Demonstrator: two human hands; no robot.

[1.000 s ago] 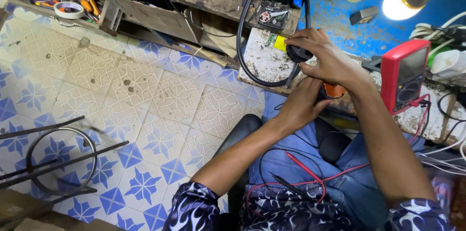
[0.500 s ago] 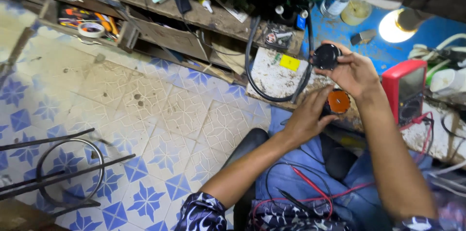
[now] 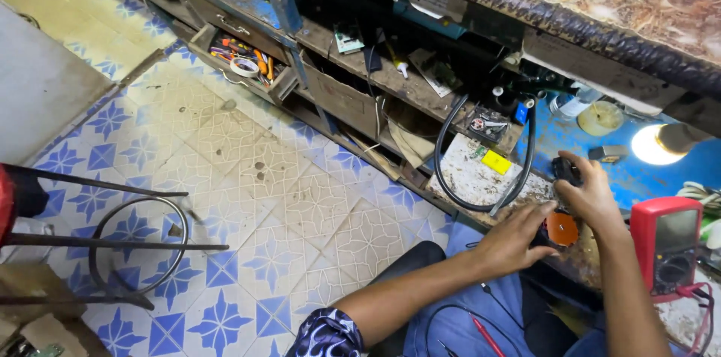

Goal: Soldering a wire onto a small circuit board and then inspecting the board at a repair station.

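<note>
My right hand (image 3: 593, 193) is closed around a small black object (image 3: 565, 170) at the edge of the low workbench. Just below it, my left hand (image 3: 514, 241) grips a dark part beside a small orange piece (image 3: 562, 228); what the dark part is stays hidden under the fingers. A thick black cable loop (image 3: 481, 169) lies on the stained white board (image 3: 473, 177) left of both hands. A red multimeter (image 3: 665, 244) stands right of my right wrist. A red probe lead (image 3: 487, 334) lies across my blue-trousered lap.
A lit bulb (image 3: 652, 144) glows on the blue surface at the right. An open drawer (image 3: 244, 64) holds tape and small tools. Shelves above are cluttered with parts. A metal stool frame (image 3: 113, 244) stands on the blue-patterned tile floor at the left.
The view has swung up and left, showing more shelf and floor. My right hand has lowered with the black object toward the bench edge; my left hand stays by the orange piece.
</note>
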